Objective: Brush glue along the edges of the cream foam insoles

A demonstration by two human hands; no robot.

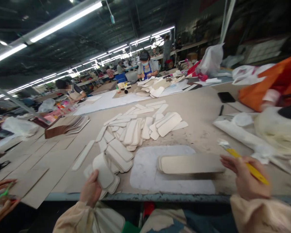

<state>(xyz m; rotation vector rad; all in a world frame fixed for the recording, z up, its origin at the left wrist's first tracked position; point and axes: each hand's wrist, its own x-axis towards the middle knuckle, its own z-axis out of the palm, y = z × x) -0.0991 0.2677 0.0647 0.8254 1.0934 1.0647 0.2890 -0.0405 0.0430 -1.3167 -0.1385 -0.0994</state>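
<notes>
My left hand [91, 189] grips a rounded off-white panel [103, 171], its thumb on the face, beside a pile of similar pieces. In my right hand [251, 178] is a yellow-handled brush [253, 171] with whitish bristles, tilted up to the left. The fingertips of that hand come close to the right end of a fanned stack of long beige panels [191, 163]; whether they touch is blurred. Under the stack lies a pale rounded sheet [145, 168]. Many loose off-white strips and panels [133, 131] are heaped beyond my left hand.
At the left edge, another person's hands [2, 197] hold a green-handled tool near flat boards [36, 184]. A stack of brown-edged sheets [65, 125] stands behind. To the right are a phone [226, 97], a plastic-wrapped container [278, 126] and an orange bag [274, 81]. Co-workers sit across the table.
</notes>
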